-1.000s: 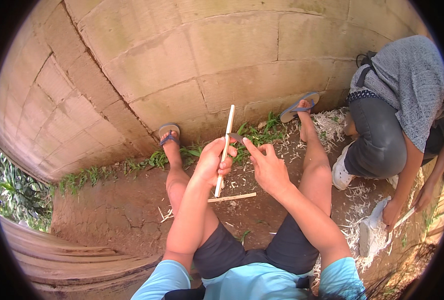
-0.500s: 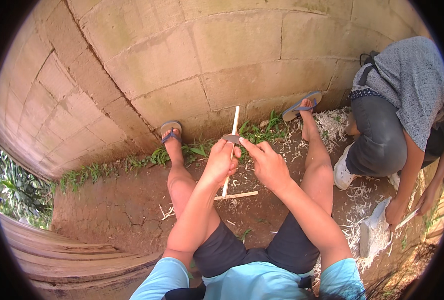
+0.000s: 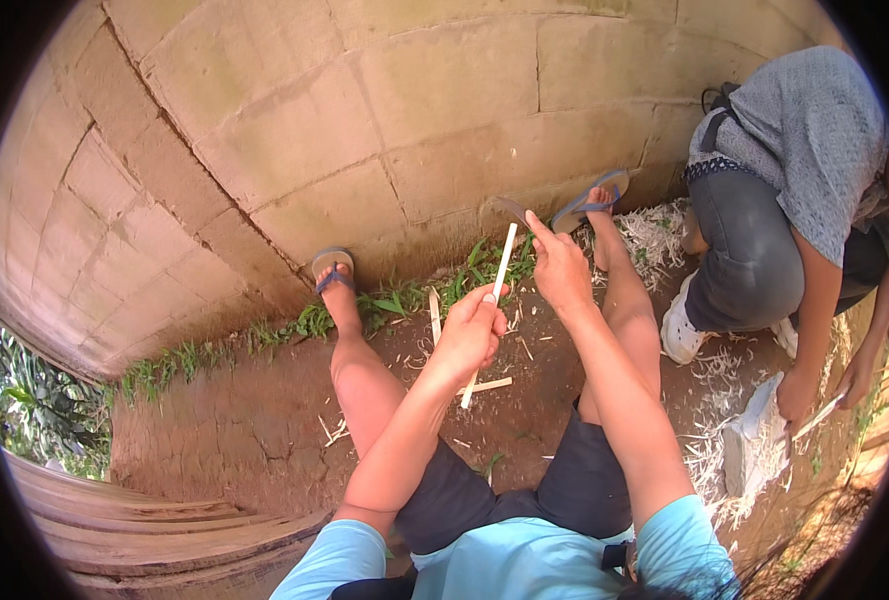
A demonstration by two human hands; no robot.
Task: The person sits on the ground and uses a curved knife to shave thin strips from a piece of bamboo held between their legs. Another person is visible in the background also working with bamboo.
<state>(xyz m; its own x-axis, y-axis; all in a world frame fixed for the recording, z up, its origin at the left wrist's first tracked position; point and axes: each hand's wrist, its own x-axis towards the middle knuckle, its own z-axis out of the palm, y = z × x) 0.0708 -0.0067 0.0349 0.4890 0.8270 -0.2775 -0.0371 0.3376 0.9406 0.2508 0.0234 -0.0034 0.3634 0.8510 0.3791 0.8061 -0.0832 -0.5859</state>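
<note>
My left hand (image 3: 476,333) is closed around a slender pale wooden stick (image 3: 506,258). Most of the stick slants up past my thumb, and its lower end sticks out below my fist. In my right hand (image 3: 563,272) is a small knife; its dark blade (image 3: 512,209) points up and left, just beyond the stick's upper end and apart from it. My index finger lies along the knife, and the handle is hidden in my fist. Beneath my hands, a flat wood strip (image 3: 491,386) lies on the dirt, and another strip (image 3: 435,316) lies near the grass.
A block wall (image 3: 445,130) rises in front, with grass (image 3: 395,302) along its foot. At the right a co-worker (image 3: 815,150) crouches, holding a pale strip by a stone block (image 3: 740,460) amid white shavings (image 3: 705,450). Stacked planks (image 3: 145,520) are at lower left.
My right hand with the knife has moved up and right, off the stick. The stick has shifted right and tilted more. A wood strip now shows on the ground near the grass.
</note>
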